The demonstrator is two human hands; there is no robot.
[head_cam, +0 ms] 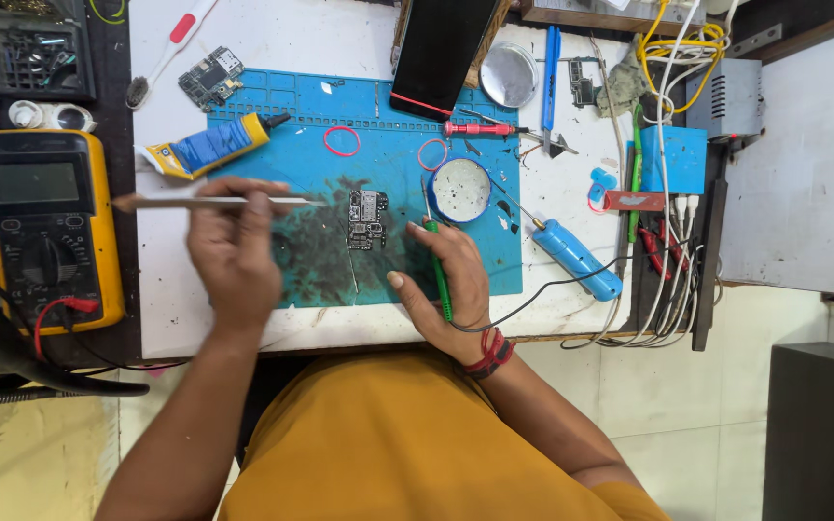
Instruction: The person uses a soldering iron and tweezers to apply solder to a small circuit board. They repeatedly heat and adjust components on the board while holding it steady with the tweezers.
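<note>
A small circuit board [367,219] lies on the stained blue work mat [296,125]. My left hand [234,246] holds long metal tweezers [214,203] level, their tip pointing right, just left of the board. My right hand [446,285] grips a green-handled soldering iron [436,260], its tip angled up toward the round blue tin [461,190] beside the board. A black cord runs from that hand off to the right.
A yellow multimeter [45,227] sits at the left, a glue tube [207,147] and second circuit board [210,77] above my left hand. A dark phone [441,48], red screwdriver [480,127], blue cylindrical tool [576,259] and cable tangle [673,68] crowd the right.
</note>
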